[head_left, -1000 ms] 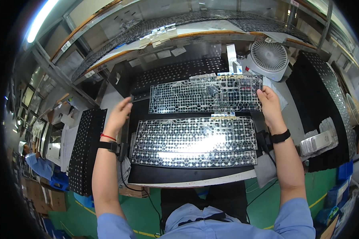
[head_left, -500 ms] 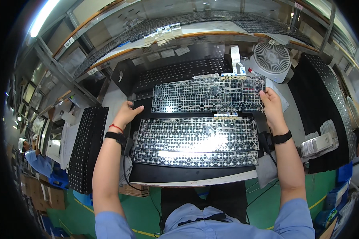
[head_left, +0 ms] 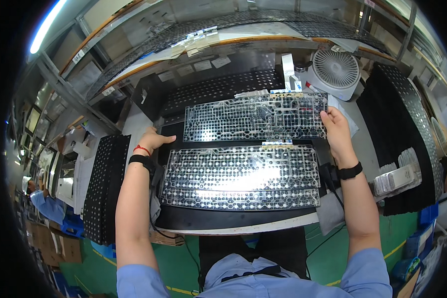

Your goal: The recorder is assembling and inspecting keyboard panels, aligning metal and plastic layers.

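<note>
A clear keyboard membrane sheet with printed circuit lines is tilted slightly at the back of a black work board. My right hand pinches its right end between thumb and fingers. My left hand is beside the board's left edge, thumb stretched toward the sheet's left end but apart from it; some of its fingers are partly hidden. In front, a second membrane sheet lies flat on the board, a strip of light glaring across it. Black bands circle both wrists.
A white fan stands at the back right. Black perforated sheets are stacked at left and right. Pale packets lie near my right forearm. A shelf spans the back. Another person sits at far left.
The whole view has shifted slightly left. Both hands keep nearly the same places relative to the sheets, and my right hand still holds the back sheet's end.
</note>
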Available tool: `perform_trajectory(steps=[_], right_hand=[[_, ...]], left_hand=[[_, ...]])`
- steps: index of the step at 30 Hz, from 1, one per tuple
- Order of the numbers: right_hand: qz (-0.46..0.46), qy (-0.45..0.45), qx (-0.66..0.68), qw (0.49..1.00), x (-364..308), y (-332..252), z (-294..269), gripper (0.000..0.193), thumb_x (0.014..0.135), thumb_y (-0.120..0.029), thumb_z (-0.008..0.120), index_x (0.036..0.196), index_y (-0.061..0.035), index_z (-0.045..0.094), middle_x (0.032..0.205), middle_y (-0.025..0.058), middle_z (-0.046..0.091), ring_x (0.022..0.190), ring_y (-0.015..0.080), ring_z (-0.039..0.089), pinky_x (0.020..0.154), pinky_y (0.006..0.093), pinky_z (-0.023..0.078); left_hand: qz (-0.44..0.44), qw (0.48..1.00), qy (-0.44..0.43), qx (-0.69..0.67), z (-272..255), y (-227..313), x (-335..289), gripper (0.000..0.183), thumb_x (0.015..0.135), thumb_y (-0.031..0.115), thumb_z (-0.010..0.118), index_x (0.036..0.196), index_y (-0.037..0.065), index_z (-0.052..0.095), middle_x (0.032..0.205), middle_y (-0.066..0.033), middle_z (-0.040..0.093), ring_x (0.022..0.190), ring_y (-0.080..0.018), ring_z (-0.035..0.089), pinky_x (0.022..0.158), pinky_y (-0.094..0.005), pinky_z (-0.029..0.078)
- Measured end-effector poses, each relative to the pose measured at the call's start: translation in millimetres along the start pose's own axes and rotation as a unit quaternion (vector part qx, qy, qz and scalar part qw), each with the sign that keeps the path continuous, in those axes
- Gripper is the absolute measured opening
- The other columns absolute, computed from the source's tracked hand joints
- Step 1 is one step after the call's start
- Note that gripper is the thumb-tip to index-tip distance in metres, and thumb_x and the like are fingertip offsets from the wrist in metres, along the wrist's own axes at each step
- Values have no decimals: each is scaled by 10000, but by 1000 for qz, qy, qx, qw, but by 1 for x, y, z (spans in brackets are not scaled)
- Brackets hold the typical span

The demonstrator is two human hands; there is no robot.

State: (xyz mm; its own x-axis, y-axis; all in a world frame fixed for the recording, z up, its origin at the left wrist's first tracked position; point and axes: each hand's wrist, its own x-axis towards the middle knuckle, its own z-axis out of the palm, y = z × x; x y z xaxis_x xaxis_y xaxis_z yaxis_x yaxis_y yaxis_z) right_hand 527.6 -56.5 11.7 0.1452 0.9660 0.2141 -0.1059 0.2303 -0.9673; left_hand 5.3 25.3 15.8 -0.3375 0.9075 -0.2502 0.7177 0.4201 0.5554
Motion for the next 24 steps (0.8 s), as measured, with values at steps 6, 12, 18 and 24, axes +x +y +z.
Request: perform_trajectory(steps=[6,12,18,24], right_hand=[[-6,-3,-3,1000,0,-3,3,158,1011,-76,487,1086,15,592,966,37,689,833,62,618,764,213,474],[-3,-2,-6,1000,-1,-3,2,159,1010,-77,486,1079,17,593,954,35,688,825,53,612,756,210,470],[-19,-14,3,1000,0,-1,2,157,1010,-87,492,1074,14,593,940,33,688,818,49,610,749,205,465],[-11,-9,4,1000,-1,0,1,156,1010,-90,492,1072,11,594,945,33,689,824,56,613,757,209,467]], left_hand=[[-16,1000,-12,-9,-1,1,7,1134,607,260,932,1437,-103,250,1402,-264,441,1298,-329,469,1059,-372,385],[-4,984,-69,-163,-20,5,-21,787,814,303,787,1428,53,362,1306,-123,544,1111,-220,574,939,-338,449],[175,810,-150,-539,-58,-19,-47,218,969,199,610,1149,83,571,971,9,627,808,-74,591,690,-196,483],[239,806,-147,-521,-63,-12,-95,120,980,183,588,1049,85,598,904,17,611,786,-67,560,687,-195,460]])
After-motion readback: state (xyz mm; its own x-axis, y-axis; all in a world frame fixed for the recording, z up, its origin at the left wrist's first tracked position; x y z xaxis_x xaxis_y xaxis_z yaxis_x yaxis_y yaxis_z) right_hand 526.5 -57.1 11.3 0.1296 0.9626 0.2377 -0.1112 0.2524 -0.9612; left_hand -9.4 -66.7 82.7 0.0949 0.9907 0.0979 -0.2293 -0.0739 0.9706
